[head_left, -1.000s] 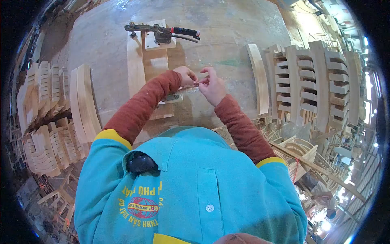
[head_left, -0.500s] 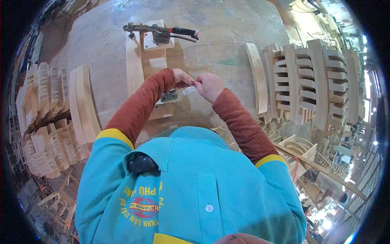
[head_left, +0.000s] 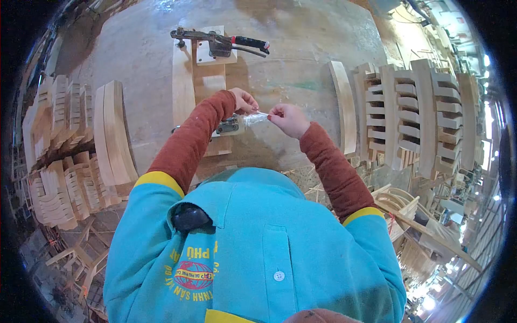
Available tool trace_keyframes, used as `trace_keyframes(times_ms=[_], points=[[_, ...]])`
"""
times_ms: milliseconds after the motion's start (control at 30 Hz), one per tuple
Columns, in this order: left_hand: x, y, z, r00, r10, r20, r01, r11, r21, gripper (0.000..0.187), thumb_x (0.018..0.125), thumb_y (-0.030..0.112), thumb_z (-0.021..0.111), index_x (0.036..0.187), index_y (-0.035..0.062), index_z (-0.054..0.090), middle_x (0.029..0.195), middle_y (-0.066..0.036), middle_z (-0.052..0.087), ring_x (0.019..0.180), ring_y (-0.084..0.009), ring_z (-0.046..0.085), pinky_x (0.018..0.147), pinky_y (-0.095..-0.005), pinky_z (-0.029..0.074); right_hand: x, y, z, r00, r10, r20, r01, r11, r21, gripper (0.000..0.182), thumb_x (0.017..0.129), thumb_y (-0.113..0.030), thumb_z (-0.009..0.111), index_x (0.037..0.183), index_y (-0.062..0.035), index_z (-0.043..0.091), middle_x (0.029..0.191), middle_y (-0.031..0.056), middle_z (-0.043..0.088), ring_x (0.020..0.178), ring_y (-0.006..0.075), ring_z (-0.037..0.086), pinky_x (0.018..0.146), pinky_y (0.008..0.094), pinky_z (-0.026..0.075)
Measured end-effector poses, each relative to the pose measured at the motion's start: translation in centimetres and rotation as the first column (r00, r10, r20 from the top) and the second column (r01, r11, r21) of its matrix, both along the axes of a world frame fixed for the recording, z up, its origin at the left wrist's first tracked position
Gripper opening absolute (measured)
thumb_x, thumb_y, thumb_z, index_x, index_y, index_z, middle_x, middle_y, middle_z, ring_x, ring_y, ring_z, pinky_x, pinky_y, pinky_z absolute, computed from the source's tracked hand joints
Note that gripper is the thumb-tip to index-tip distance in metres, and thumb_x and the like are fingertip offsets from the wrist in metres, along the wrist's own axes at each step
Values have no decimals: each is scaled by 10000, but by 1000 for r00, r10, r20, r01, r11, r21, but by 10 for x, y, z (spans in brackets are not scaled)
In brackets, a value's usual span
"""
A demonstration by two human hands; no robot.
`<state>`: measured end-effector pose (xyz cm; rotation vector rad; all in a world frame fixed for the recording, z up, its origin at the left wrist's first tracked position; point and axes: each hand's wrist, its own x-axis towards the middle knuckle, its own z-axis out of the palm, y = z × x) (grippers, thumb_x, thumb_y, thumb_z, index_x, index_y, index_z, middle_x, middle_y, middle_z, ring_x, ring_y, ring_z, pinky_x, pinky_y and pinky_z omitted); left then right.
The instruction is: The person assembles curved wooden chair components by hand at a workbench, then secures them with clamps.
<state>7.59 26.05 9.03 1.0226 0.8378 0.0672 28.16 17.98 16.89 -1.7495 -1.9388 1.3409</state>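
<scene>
Between my hands stretches a small piece of clear plastic film (head_left: 257, 117), perhaps a bag; its exact kind is hard to make out. My left hand (head_left: 245, 101) pinches its left end. On its right end, the fingertips of my right hand (head_left: 290, 119) are pressed together. Below the left hand, partly covered by my sleeve, is a metal clamp base (head_left: 228, 126). A curved wooden piece (head_left: 183, 81) lies left of the hands in a jig, under the arm of a toggle clamp (head_left: 219, 44) with a black and red handle.
The worktable (head_left: 301, 37) spreads out ahead. A curved slat (head_left: 343, 107) lies to the right, beside stacked slotted wooden parts (head_left: 393, 116). More curved slats (head_left: 114, 134) and stacked pieces (head_left: 59, 121) stand on the left.
My hands have moved apart, the right one shifting right and slightly down. More of the clear film now shows between them. The view has shifted slightly.
</scene>
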Motion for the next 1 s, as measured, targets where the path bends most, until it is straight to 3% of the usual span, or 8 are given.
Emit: trace_keyframes(times_ms=[433, 467, 533, 633, 667, 767, 867, 1000], points=[[-4, -1, -7, 999, 21, -26, -19, 995, 94, 248, 718, 89, 710, 918, 40, 572, 750, -52, 635, 621, -101, 575, 519, -224, 441, 7, 4, 0, 990, -30, -140, -4, 971, -237, 167, 795, -182, 604, 873, -36, 621, 675, 21, 581, 579, 116, 543, 534, 264, 455], [-7, 0, -10, 998, 67, -16, -58, 940, 336, 243, 735, 92, 688, 943, 40, 573, 781, -62, 635, 660, -107, 581, 552, -228, 448, 10, 4, 6, 991, -15, -135, -22, 963, -269, 168, 793, -180, 604, 883, -39, 621, 687, 36, 594, 585, 138, 562, 546, 279, 467], [-17, -1, -12, 989, 144, 31, -119, 664, 738, 242, 769, 98, 644, 994, 41, 576, 842, -82, 636, 740, -119, 592, 619, -234, 460, 10, 4, 32, 993, 101, 55, -103, 994, 26, 184, 785, -172, 601, 922, -50, 622, 725, 83, 613, 626, 219, 590, 601, 324, 482], [-38, -14, 54, 876, 447, 183, -441, 587, 679, 247, 819, 124, 573, 1055, 49, 569, 918, -84, 627, 834, -139, 589, 710, -249, 464, 5, 4, 37, 967, 242, 77, -250, 850, 464, 254, 771, -178, 603, 1002, -71, 613, 821, 137, 623, 730, 312, 597, 687, 376, 480], [-41, -27, 93, 874, 451, 180, -474, 713, 517, 231, 836, 135, 551, 1050, 49, 572, 924, -73, 627, 838, -145, 592, 723, -259, 468, 3, 6, 36, 951, 304, 52, -273, 750, 603, 286, 766, -183, 605, 1032, -79, 608, 860, 153, 624, 772, 338, 593, 715, 390, 476], [-52, -80, 132, 927, 313, 208, -329, 943, 50, 235, 871, 193, 520, 1057, 58, 566, 941, -55, 622, 855, -139, 590, 738, -277, 475, 2, 4, 12, 893, 426, 144, -450, 846, 287, 380, 752, -205, 624, 1111, -89, 577, 963, 155, 611, 880, 332, 571, 782, 389, 454], [-43, -132, 102, 960, 249, 131, -228, 961, -156, 270, 895, 193, 500, 1124, 50, 506, 971, -77, 611, 892, -166, 580, 762, -302, 488, -1, 31, 28, 802, 572, 170, -564, 820, -98, 439, 712, -208, 636, 1125, -85, 556, 1012, 175, 595, 923, 311, 570, 818, 392, 443], [-31, -168, 85, 734, 671, -111, -644, 635, -426, 346, 887, 182, 509, 1203, 82, 408, 1064, -93, 571, 950, -221, 567, 788, -359, 491, -20, 95, 12, 948, 317, -11, -229, 709, 666, 497, 725, -203, 644, 1175, -56, 493, 1005, 192, 587, 912, 333, 563, 810, 401, 445]])
